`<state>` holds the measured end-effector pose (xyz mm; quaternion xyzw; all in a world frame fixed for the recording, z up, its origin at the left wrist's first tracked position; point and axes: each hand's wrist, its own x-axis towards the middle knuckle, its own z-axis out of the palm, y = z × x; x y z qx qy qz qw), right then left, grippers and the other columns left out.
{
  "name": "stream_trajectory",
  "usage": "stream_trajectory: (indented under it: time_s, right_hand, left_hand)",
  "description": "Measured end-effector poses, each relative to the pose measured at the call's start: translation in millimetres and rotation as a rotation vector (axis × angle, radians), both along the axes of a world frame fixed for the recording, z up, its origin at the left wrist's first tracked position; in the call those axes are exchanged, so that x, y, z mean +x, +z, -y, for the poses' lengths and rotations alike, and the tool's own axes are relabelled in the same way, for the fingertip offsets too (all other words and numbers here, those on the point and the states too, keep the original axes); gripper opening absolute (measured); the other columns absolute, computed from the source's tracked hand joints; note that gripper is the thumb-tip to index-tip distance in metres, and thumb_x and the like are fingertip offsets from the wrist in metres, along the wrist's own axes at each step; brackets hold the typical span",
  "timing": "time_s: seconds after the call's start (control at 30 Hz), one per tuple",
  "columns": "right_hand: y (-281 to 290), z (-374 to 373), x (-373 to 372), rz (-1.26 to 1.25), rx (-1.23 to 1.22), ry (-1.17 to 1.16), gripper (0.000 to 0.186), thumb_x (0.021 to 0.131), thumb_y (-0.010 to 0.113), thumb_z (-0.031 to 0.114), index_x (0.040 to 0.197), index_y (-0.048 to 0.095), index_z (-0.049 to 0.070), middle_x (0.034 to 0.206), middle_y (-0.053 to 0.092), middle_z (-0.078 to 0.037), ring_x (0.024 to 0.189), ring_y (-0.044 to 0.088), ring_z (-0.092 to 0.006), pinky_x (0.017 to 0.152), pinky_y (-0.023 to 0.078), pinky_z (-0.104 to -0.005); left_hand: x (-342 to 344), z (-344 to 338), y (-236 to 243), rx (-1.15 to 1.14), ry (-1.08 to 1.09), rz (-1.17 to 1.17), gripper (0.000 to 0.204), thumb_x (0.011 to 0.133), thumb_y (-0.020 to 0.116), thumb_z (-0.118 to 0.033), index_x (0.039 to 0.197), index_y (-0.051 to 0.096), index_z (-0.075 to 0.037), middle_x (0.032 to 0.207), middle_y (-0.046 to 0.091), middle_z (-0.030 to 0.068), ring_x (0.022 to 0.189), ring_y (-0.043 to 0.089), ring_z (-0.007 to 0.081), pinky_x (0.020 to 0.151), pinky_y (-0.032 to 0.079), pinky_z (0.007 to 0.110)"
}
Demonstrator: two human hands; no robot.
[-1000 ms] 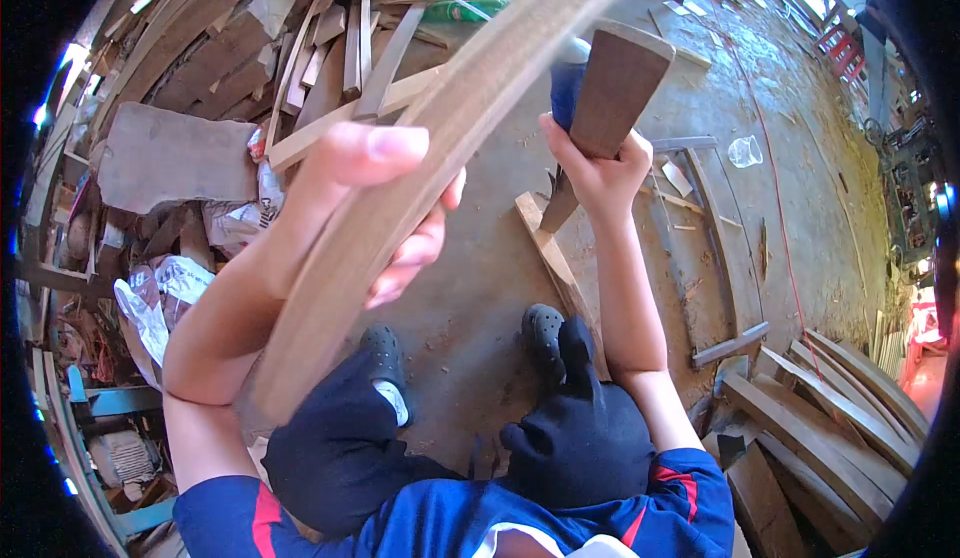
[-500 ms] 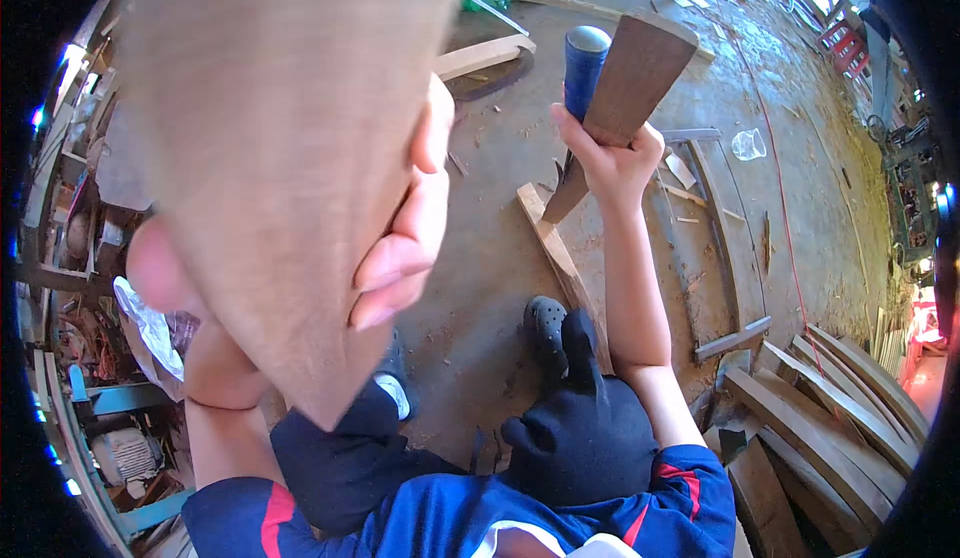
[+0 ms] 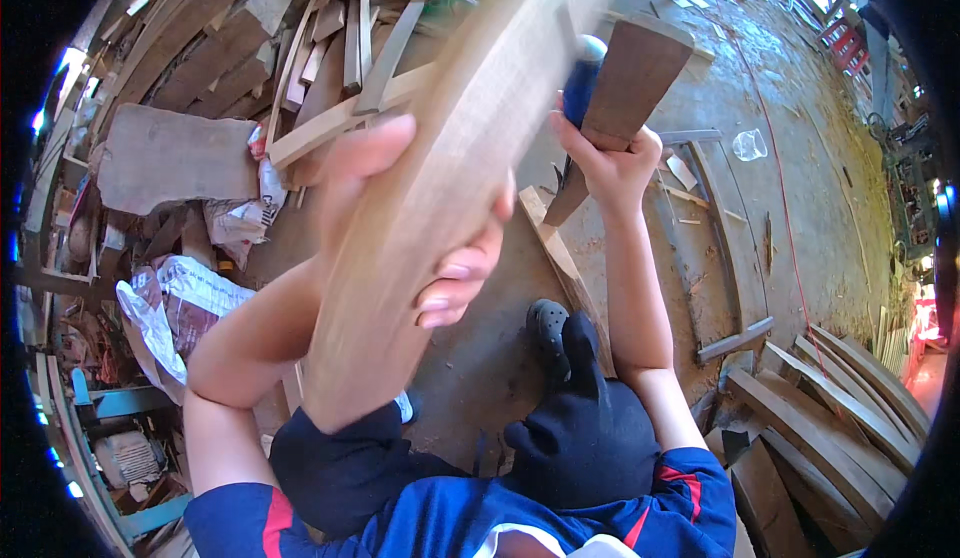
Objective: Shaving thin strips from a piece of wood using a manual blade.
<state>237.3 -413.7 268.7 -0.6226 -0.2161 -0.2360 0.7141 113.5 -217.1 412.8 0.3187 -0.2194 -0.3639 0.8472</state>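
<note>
A long, pale, curved piece of wood point(image 3: 430, 188) slants across the middle, slightly blurred by motion. My left hand point(image 3: 465, 273) is closed around it, the thumb on its left side and the fingertips on its right edge. My right hand point(image 3: 620, 166) grips a tapered brown wooden paddle-like block point(image 3: 640, 78) together with a blue-handled tool point(image 3: 580, 88) that has a rounded pale end cap. The tool's lower end is mostly hidden behind the fingers. The upper part of the curved wood passes close to the blue handle; I cannot tell whether they touch.
Stacked timber point(image 3: 210, 48) and a broad wooden slab point(image 3: 175, 158) lie at the left, above a white plastic sack point(image 3: 200, 293). A wooden strip point(image 3: 560, 258) lies near my shoe point(image 3: 548, 330). Curved boards point(image 3: 830, 428) are piled right; a clear plastic cup point(image 3: 748, 145) sits beyond.
The curved wood has swung away from close to the camera, turning and tilting toward the upper right, with my left hand moving right along with it. My right hand has barely moved.
</note>
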Motion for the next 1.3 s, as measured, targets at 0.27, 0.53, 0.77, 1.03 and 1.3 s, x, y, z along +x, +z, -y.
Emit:
stream_trajectory:
  time_s: [0.27, 0.53, 0.77, 1.03, 1.3]
  right_hand:
    - [2, 5, -5, -0.078, -0.088, 0.033, 0.023, 0.076, 0.082, 0.003, 0.095, 0.073, -0.004, 0.092, 0.074, -0.007, 0.082, 0.069, -0.0107, 0.077, 0.055, -0.0259]
    - [2, -1, -3, 0.002, -0.03, -0.023, 0.021, 0.073, 0.086, 0.016, 0.077, 0.072, 0.002, 0.065, 0.067, 0.002, 0.059, 0.057, -0.0028, 0.056, 0.047, -0.0207]
    - [1, -5, -6, 0.033, -0.104, 0.0, 0.022, 0.071, 0.087, 0.017, 0.077, 0.073, 0.001, 0.064, 0.067, 0.002, 0.059, 0.058, -0.003, 0.055, 0.047, -0.0214]
    - [0, -8, -3, 0.053, -0.109, -0.005, 0.021, 0.071, 0.087, 0.017, 0.078, 0.073, 0.001, 0.064, 0.067, 0.002, 0.059, 0.057, -0.0026, 0.055, 0.047, -0.0213]
    - [4, -5, -3, -0.006, -0.071, -0.01, 0.022, 0.072, 0.087, 0.017, 0.077, 0.073, 0.001, 0.064, 0.066, 0.003, 0.059, 0.057, -0.0019, 0.055, 0.047, -0.0203]
  left_hand:
    - [-13, -16, -17, -0.02, -0.044, -0.236, 0.09, 0.079, 0.062, -0.069, 0.126, 0.034, 0.002, 0.08, 0.055, 0.0156, 0.065, 0.061, 0.0266, 0.06, 0.052, 0.039]
    - [15, -22, 1, 0.072, -0.373, 0.039, 0.077, 0.084, 0.069, -0.053, 0.13, 0.032, -0.004, 0.083, 0.057, 0.0155, 0.07, 0.062, 0.0296, 0.068, 0.052, 0.046]
    - [-10, -18, -18, 0.069, -0.124, -0.27, 0.069, 0.088, 0.064, -0.054, 0.129, 0.033, -0.009, 0.083, 0.057, 0.0153, 0.07, 0.063, 0.0291, 0.064, 0.051, 0.045]
    - [1, 5, 18, -0.058, -0.163, -0.016, 0.071, 0.087, 0.06, -0.06, 0.128, 0.033, -0.008, 0.083, 0.057, 0.0153, 0.068, 0.062, 0.0295, 0.063, 0.051, 0.045]
    - [0, -10, 3, -0.084, -0.221, 0.079, 0.078, 0.083, 0.06, -0.063, 0.13, 0.033, -0.007, 0.082, 0.055, 0.0157, 0.073, 0.063, 0.0318, 0.071, 0.051, 0.048]
